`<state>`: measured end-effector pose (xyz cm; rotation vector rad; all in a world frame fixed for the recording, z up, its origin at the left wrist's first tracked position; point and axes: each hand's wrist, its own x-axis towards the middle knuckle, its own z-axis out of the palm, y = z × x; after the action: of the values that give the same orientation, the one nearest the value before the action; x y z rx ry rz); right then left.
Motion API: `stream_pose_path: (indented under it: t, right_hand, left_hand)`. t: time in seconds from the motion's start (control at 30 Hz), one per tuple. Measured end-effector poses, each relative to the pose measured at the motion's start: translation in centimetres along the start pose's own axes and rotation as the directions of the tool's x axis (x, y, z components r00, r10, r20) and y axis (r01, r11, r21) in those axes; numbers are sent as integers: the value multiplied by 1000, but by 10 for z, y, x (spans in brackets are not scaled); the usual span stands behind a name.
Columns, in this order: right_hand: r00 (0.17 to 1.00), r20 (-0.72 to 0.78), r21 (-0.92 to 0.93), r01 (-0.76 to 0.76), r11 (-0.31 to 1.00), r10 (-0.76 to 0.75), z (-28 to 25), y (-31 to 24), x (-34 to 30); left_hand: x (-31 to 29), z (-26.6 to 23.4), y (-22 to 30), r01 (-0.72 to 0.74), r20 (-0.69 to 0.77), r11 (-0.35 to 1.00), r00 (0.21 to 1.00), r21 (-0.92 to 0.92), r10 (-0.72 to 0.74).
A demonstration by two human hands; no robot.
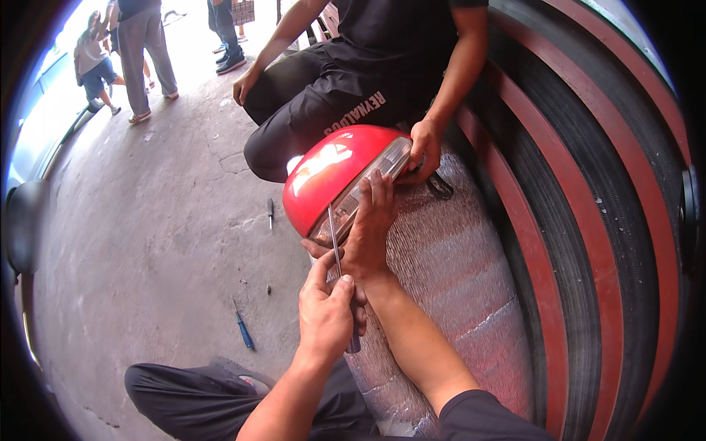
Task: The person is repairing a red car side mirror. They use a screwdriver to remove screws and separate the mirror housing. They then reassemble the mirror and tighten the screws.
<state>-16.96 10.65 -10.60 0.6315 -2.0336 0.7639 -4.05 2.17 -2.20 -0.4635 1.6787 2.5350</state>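
On the bare concrete floor at the left lie two loose tools: a blue-handled screwdriver and, further up, a small dark tool, well apart from each other. Right of them, the person's left hand is curled shut around a third tool, a screwdriver, its thin metal shaft running up to the seam of a red car side mirror. The mirror housing is glossy red with one clear lamp strip along its lower edge, and it rests on a roll of silvery bubble-foil wrap, the only package in view, cylindrical and unlabelled. The right hand lies against the lamp strip, fingers stretched loosely and partly open, pressing on the mirror's edge. At the mirror's far end a co-worker's hand steadies it with fingers wrapped over the tip; the co-worker's other hand rests on a knee. Further right curve red and black bands.
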Motion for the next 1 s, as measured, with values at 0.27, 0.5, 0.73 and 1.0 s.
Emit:
stream_pose_path:
  t: [0.27, 0.5, 0.73, 1.0]
  right_hand:
    - [1000, 7, -18, -24, 1000, 24, 4, -10, 2]
    - [998, -58, -29, -6, 1000, 4, 7, -12, 3]
    - [999, -47, -169, -3, 986, -5, 1, -19, 7]
    - [999, -55, -232, -9, 973, -3, 3, -15, 5]
  left_hand:
    - [19, -29, -39, -284, -17, 840, 945, 462, 328]
    - [7, -29, 16, -143, 53, 876, 990, 460, 133]
    - [15, -34, 41, -123, 128, 785, 990, 608, 56]
    - [25, -26, 23, -218, 147, 756, 976, 617, 161]
